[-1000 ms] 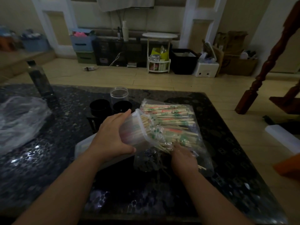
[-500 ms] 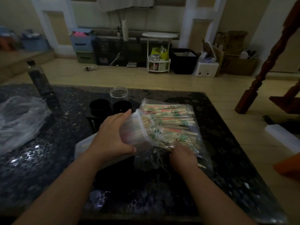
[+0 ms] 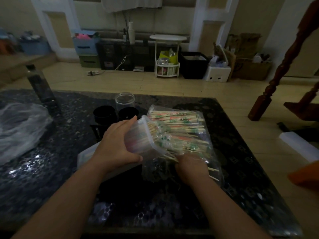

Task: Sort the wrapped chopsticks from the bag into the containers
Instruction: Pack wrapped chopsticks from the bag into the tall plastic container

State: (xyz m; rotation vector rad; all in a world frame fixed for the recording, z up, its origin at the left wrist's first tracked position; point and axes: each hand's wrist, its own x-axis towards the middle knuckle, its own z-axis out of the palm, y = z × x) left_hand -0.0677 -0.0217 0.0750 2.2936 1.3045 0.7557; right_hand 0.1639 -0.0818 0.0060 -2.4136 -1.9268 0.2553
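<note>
A clear plastic bag (image 3: 181,125) full of wrapped chopsticks lies on the dark table, right of centre. My left hand (image 3: 114,146) grips a clear plastic container (image 3: 139,138) tipped on its side, its mouth against the bag, with wrapped chopsticks inside. My right hand (image 3: 190,167) is at the near end of the bag, fingers curled onto a bundle of chopsticks (image 3: 172,156) by the container's mouth. Its fingertips are hidden.
Two black cups (image 3: 104,113) and a clear jar (image 3: 124,100) stand behind the container. A crumpled plastic bag (image 3: 19,130) lies at the left. A dark bottle (image 3: 40,87) stands at the back left. A white lid (image 3: 86,155) lies under my left wrist.
My right hand has shifted slightly forward and left along the chopsticks toward the container's mouth. My left hand and the container have stayed in place.
</note>
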